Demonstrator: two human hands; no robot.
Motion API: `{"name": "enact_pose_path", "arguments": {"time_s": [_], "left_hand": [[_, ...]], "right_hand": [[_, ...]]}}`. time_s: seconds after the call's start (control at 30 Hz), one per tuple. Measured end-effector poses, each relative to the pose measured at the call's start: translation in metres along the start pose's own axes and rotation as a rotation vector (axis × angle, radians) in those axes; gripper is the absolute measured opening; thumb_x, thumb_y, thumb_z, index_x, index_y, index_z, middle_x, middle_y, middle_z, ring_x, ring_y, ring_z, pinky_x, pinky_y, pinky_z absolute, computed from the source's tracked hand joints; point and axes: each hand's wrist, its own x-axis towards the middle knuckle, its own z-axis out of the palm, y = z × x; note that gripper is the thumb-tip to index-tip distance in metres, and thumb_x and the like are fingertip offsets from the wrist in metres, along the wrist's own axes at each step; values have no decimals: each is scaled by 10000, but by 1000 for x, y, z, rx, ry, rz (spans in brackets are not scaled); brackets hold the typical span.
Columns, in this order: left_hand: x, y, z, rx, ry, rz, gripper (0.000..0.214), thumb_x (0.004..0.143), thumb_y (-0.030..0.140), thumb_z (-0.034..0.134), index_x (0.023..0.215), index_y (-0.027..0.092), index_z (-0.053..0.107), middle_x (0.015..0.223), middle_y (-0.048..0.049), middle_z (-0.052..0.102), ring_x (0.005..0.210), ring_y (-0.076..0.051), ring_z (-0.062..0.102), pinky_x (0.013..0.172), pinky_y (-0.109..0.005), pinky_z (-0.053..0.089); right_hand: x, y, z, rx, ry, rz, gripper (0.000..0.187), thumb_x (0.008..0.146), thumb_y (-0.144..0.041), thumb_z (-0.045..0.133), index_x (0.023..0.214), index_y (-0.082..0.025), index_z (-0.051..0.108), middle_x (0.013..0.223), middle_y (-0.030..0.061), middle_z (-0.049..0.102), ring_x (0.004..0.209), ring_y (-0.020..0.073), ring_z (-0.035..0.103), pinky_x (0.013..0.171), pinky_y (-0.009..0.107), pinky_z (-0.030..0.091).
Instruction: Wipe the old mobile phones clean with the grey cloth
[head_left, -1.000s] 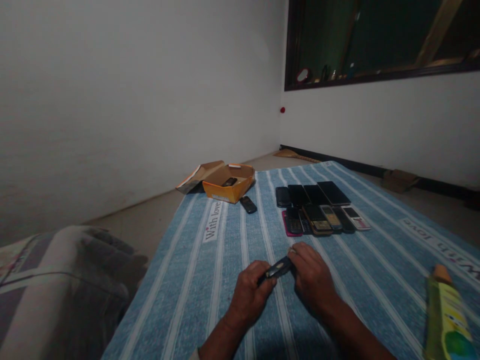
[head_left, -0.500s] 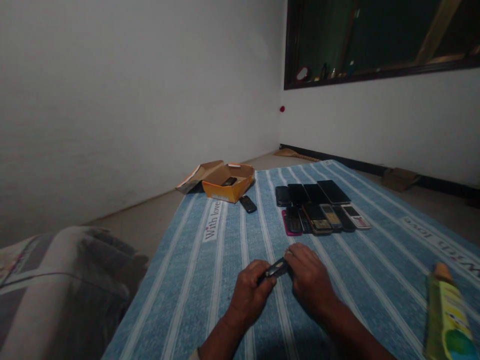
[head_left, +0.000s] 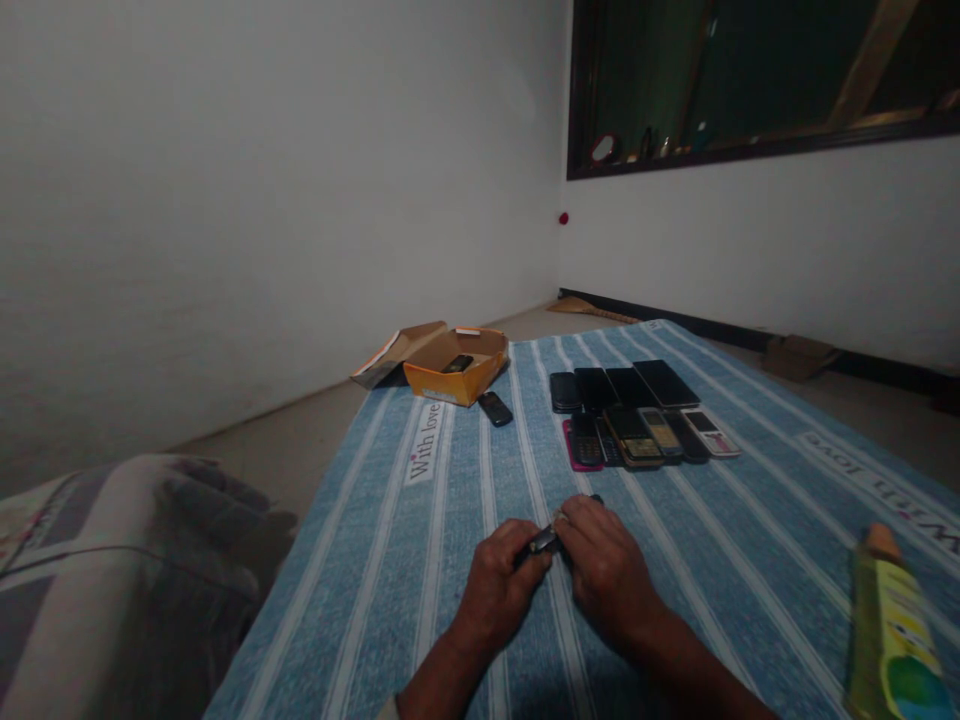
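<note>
Low in the middle of the head view, both hands are on a small dark mobile phone [head_left: 543, 540], seen nearly edge-on. My left hand [head_left: 501, 580] is closed, pinching its near-left end between thumb and fingers. My right hand [head_left: 604, 555] is closed over its middle, with the fingers across the top. The dark far end shows just past the right fingers. A small pale bit shows at the right fingertips, too small to make out. Most of the phone's face is hidden by the fingers.
Beyond the hands, several phones [head_left: 630, 445] lie in two rows on the blue striped cloth [head_left: 450, 530]. An open orange box [head_left: 442, 385] holds a phone [head_left: 458, 363]; another phone [head_left: 495, 408] lies beside it. A yellow-green bottle [head_left: 896, 630] is at the right.
My right hand has slid left along the phone, nearer to my left hand, covering more of it and baring its far end. The left hand stays almost still.
</note>
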Motion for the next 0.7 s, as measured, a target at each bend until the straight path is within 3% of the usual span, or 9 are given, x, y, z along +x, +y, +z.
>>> {"name": "enact_pose_path", "arguments": {"time_s": [0.17, 0.43, 0.7], "left_hand": [[0, -2, 0, 17, 14, 23, 136, 824, 279, 576, 750, 173, 618, 735, -27, 593, 725, -180, 578, 678, -286, 425], [0, -1, 0, -5, 13, 50, 187, 870, 311, 520, 790, 179, 625, 792, -44, 633, 762, -188, 598, 721, -298, 456], [0, 2, -2, 48, -12, 24, 175, 854, 315, 539, 763, 182, 609, 742, -31, 592, 727, -180, 575, 680, -285, 435]], "right_hand": [[-2, 13, -1, -72, 41, 41, 284, 902, -32, 385, 935, -125, 651, 916, 129, 661, 955, 251, 573, 826, 393, 497], [-10, -26, 13, 13, 33, -74, 335, 913, -32, 344, 1046, -112, 641, 1005, 145, 679, 1060, 262, 571, 873, 409, 489], [-1, 4, -1, -11, 4, 37, 285, 914, -50, 377, 879, -143, 644, 892, 117, 652, 899, 238, 578, 763, 374, 498]]}}
